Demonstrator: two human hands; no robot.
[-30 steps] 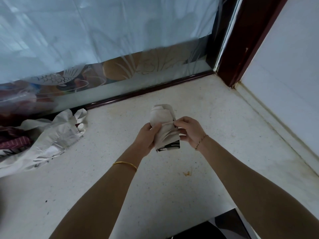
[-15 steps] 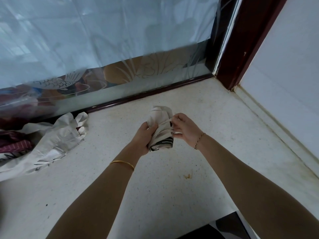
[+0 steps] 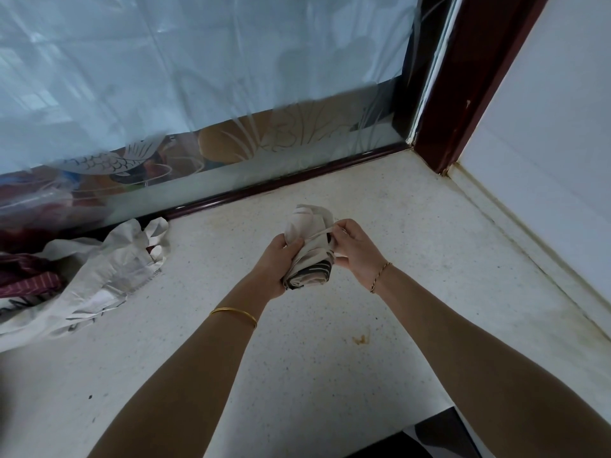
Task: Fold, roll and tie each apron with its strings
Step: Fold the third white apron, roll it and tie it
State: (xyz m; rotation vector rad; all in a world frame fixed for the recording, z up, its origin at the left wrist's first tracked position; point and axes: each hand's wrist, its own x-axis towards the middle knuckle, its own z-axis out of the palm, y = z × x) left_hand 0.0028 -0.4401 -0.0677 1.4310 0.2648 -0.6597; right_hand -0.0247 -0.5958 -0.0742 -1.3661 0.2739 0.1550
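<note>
Two hands hold one rolled apron (image 3: 309, 259) in the air above the speckled surface (image 3: 330, 385), over its middle and toward the far edge. Your left hand (image 3: 276, 264) grips the lower half of the roll, with the fingers curled round it and the thumb pressed on its front. Your right hand (image 3: 356, 247) pinches the string (image 3: 318, 233) between thumb and fingertips at the right side of the roll. The string runs taut across the front of the roll toward your left thumb. The roll stands nearly upright, tilted slightly.

The cloth is off-white. Dark stripes of print show at the lower end and a grey mark shows near the top. The print is too small to read as writing.

A loose heap of off-white aprons (image 3: 99, 276) lies at the left edge, against the foot of the etched glass panel (image 3: 231, 94). A brown stain (image 3: 361, 339) marks the surface on your side of the roll.
</note>
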